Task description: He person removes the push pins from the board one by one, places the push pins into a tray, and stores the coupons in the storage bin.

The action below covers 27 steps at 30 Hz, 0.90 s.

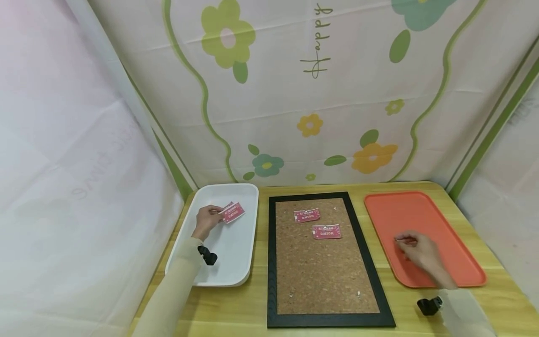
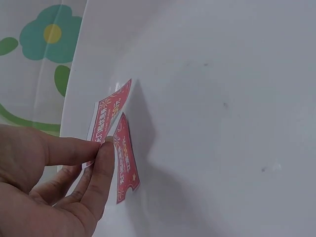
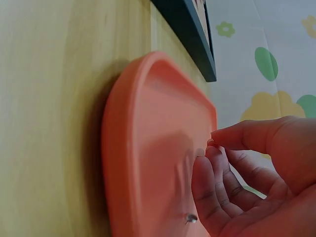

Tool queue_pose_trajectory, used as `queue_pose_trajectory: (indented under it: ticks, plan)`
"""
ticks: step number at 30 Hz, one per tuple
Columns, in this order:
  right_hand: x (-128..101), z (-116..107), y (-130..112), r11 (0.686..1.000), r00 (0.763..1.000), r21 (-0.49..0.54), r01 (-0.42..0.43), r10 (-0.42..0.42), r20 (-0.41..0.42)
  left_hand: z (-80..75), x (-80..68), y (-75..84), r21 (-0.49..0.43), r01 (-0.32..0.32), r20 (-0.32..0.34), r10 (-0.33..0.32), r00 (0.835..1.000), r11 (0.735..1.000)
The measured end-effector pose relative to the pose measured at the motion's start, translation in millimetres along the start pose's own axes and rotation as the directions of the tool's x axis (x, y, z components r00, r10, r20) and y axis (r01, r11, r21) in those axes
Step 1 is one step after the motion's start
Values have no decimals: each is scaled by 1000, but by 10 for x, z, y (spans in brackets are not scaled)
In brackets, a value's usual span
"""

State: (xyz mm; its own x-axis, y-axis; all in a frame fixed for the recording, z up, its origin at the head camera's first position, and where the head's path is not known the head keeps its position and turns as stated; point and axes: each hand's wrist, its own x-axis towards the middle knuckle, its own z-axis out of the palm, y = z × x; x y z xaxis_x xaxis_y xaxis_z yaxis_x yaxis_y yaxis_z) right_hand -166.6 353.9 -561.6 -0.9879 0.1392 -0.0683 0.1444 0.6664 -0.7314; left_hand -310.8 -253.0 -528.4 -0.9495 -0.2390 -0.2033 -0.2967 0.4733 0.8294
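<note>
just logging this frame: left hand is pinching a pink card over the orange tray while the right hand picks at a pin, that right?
Not quite. The left hand pinches the pink card over the white tray, not the orange one, as the head view shows. The orange tray lies on the other side of the cork board, under the right hand, whose fingertips close on a small pin.

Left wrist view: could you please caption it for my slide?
Left hand pinches a pink paper coupon over a white plastic tray.
</note>
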Motion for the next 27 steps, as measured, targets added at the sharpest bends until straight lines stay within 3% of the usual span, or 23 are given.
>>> queue_pose_trajectory:
  ticks: [11, 19, 27]
  plan:
    - [-20, -50, 113, 999, 1000, -35, 3, -4, -28, -3, 43, -85, 101, 8, -42, -4, 999, 995]
    - [-47, -90, 209, 988, 996, -155, 25, -37, -76, 15, 72, -140, 128, -6, -47, 13, 999, 992]
    - [-60, -111, 234, 981, 994, -189, 32, -51, -98, 15, 106, -185, 205, -29, -78, 46, 996, 978]
